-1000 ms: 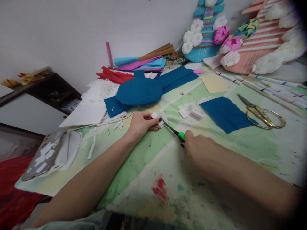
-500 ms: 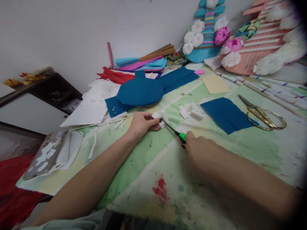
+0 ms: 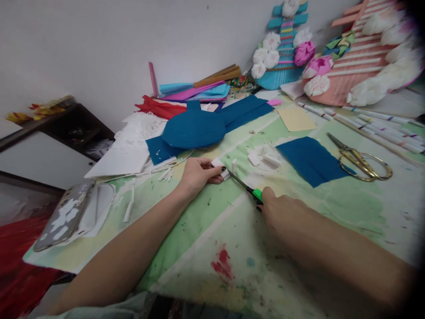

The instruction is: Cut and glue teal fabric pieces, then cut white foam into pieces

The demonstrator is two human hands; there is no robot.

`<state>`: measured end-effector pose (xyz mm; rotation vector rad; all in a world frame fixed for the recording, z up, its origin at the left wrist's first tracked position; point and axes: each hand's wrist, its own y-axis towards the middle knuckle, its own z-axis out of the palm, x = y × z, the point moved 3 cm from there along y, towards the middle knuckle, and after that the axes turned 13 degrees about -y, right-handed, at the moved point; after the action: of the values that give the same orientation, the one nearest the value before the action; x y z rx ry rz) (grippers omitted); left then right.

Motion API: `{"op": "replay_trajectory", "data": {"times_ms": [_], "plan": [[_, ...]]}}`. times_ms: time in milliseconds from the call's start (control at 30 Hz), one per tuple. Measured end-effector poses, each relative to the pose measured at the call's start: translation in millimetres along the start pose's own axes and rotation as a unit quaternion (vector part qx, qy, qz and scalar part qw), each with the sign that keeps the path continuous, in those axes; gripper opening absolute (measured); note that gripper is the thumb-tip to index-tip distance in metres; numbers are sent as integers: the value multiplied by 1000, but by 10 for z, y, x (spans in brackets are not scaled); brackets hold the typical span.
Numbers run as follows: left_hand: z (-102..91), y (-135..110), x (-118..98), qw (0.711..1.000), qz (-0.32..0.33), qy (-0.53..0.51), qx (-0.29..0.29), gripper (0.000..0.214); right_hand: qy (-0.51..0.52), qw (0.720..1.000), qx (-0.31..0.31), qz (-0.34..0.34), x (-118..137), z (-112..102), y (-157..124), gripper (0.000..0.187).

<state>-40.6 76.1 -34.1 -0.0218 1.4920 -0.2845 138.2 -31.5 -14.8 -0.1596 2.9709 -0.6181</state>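
My left hand [image 3: 201, 175] pinches a small white piece of board [image 3: 218, 165] against the table, thumb on top. My right hand [image 3: 277, 210] is wrapped around a craft knife [image 3: 245, 186] with a dark blade and a green part on its handle. The blade tip is at the right edge of the white piece, close to my left thumb. Just beyond the tip is a small cut-off white strip [image 3: 234, 165], apart from the piece. More white offcuts [image 3: 270, 160] lie farther right, near a blue paper sheet [image 3: 308, 159].
Gold-handled scissors [image 3: 361, 164] lie at right, overlapping the blue sheet. A blue oval cutout [image 3: 194, 128] and white paper [image 3: 116, 153] are behind my left hand. Decorated blue [image 3: 280, 75] and pink [image 3: 352, 77] guitar shapes stand at the back. A phone [image 3: 66, 217] lies at the left edge.
The white strip at the board's edge has come apart from it and tipped to the right. My right hand and the knife have drawn back slightly toward the lower right.
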Motion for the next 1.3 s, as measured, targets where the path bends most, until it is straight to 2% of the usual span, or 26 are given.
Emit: {"op": "replay_trajectory", "data": {"times_ms": [133,300,433,567,700,767,900,1067,1200,1300], "plan": [[-1,-5,-3,1000,0,-1,0,21,10,1000,8,-3,-9,5,-41,14],[-33,23,-5,999,-4,-27,22,28,21,999,-23,-38,-106,68,-96,6],[-116,58,-27,997,9,-81,16,30,49,997,-37,-44,-230,67,-116,11],[-148,62,-52,987,31,-152,34,29,47,993,-107,-31,-341,-86,-44,16],[-98,21,-62,980,27,-195,38,30,37,981,-190,-5,-403,-250,49,20],[-56,-10,-68,976,20,-213,39,30,62,974,-219,-15,-408,-269,79,21],[51,-86,-90,965,0,-252,75,28,102,960,-255,-51,-427,-211,117,25],[171,-182,-104,945,-37,-305,116,25,111,952,-282,-38,-480,-156,136,25],[204,-214,-90,936,-41,-324,133,22,136,933,-318,-104,-403,-140,94,24],[217,-233,-90,933,-46,-320,159,22,141,927,-334,-99,-384,-96,119,26]]}}
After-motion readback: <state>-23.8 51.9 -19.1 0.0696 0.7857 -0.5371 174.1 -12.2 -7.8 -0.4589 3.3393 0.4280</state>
